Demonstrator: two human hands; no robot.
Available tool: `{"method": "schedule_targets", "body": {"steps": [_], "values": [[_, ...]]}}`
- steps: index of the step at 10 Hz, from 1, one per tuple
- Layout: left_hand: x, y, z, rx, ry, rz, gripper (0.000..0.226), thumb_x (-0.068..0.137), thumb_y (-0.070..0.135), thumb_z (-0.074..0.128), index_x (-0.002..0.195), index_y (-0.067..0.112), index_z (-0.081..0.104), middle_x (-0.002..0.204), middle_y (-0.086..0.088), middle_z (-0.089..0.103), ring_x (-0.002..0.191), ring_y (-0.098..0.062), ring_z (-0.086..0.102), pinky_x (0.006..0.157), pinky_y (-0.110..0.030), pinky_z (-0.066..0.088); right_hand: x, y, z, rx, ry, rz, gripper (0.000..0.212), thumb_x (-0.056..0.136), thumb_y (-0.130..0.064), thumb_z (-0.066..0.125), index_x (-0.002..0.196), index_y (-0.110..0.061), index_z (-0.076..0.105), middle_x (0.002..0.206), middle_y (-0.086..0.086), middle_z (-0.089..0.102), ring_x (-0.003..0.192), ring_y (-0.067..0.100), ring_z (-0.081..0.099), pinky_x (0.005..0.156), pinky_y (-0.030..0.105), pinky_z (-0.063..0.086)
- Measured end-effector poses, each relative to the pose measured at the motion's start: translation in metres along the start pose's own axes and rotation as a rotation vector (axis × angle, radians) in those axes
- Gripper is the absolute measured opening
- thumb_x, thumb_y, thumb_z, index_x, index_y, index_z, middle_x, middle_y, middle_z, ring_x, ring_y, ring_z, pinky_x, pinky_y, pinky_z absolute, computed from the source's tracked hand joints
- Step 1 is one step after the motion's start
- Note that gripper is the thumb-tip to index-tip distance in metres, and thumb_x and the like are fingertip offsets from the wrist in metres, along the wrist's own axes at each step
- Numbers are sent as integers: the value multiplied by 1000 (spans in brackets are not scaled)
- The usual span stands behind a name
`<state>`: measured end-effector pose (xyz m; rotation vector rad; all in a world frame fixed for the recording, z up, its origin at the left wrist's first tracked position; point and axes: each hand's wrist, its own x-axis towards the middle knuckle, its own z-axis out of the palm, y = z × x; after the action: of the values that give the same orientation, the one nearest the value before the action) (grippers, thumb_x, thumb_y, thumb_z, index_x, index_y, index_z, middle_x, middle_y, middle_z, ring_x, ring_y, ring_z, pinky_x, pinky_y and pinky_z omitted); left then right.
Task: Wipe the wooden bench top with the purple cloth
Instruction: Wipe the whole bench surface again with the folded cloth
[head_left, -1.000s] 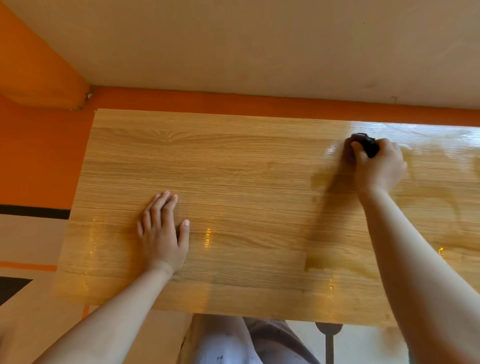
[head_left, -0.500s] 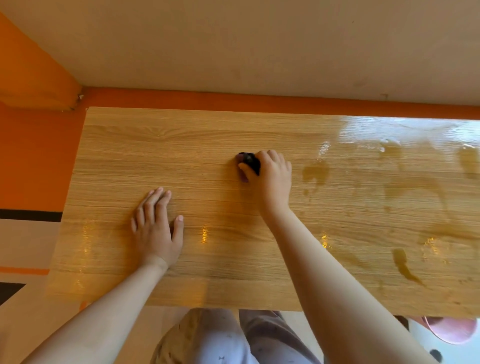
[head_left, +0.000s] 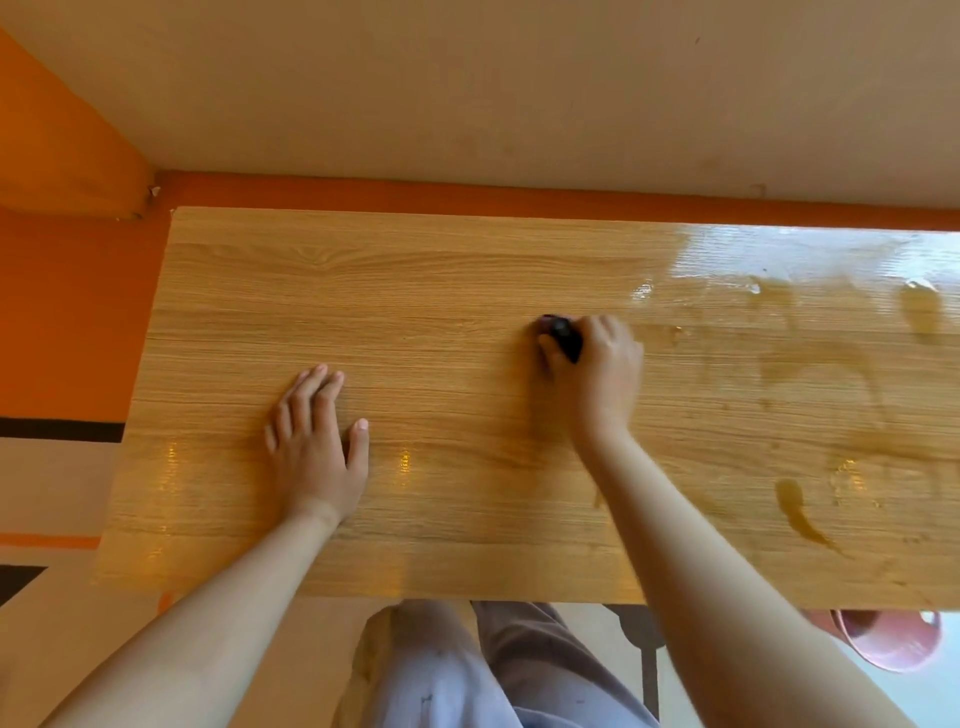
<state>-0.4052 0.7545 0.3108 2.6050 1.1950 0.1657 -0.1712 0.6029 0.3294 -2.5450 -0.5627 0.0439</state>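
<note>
Bench: A wooden bench (head_left: 441, 291) runs from its square left end, in full view, out past the frame's right side.
Far edge: It lies along an orange strip (head_left: 467, 197) at the foot of a beige wall (head_left: 519, 93).
Near edge: It faces the person, whose trousers (head_left: 467, 675) show below it.
Cloth: A dark cloth (head_left: 563, 335), bunched small, sits on the bench roughly midway between the far and near edges, well in from the left end.
Right hand: The right hand (head_left: 597, 369) grips the cloth with curled fingers and presses it onto the wood. Its arm reaches in over the near edge.
Left hand: The left hand (head_left: 317, 441) lies flat on the bench with fingers straight and thumb out, holding nothing. It is left of the cloth, well apart from it and closer to the near edge.
Open room: Plain wood stretches from the left hand to the left end, up to the far-left corner, and between the two hands.
Wet area: Sheen and brownish streaks (head_left: 810, 374) spread from beside the right hand to the frame's right side. A darker dribble (head_left: 795, 512) lies toward the near edge.
Tub: A pink tub (head_left: 883, 644) sits below the near edge at far right, partly hidden by the bench and arm. Its contents cannot be made out.
</note>
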Motion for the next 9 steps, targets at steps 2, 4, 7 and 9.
{"method": "schedule_targets", "body": {"steps": [2, 4, 7, 9], "values": [[-1, 0, -2, 6, -1, 9, 55, 88, 38, 38, 136, 12, 47, 146, -7, 42, 137, -29, 32, 106, -48, 27, -54, -55, 35, 61, -90, -226, 26, 74, -33, 74, 82, -11, 63, 83, 3, 62, 83, 24, 56, 72, 32, 33], [0, 1, -1, -19, 23, 19, 55, 87, 37, 41, 133, 10, 49, 144, -9, 44, 134, -32, 36, 104, -49, 29, -28, 11, -1, 165, 22, -5, 26, 76, -31, 73, 82, -7, 63, 86, 10, 56, 79, 30, 52, 70, 36, 41], [-1, -2, 2, -30, 32, 22, 53, 86, 35, 43, 133, 10, 49, 144, -8, 43, 135, -31, 34, 104, -49, 27, -32, 58, -34, 87, 92, 202, 26, 78, -28, 73, 85, -6, 61, 89, 11, 57, 82, 32, 54, 71, 39, 43], [-3, -3, 1, -33, 35, 14, 54, 86, 36, 42, 133, 11, 49, 145, -7, 43, 136, -31, 33, 105, -50, 27, -105, -34, 14, 139, -183, -171, 30, 68, -24, 81, 78, -6, 59, 79, 9, 54, 73, 26, 50, 65, 29, 35]]}}
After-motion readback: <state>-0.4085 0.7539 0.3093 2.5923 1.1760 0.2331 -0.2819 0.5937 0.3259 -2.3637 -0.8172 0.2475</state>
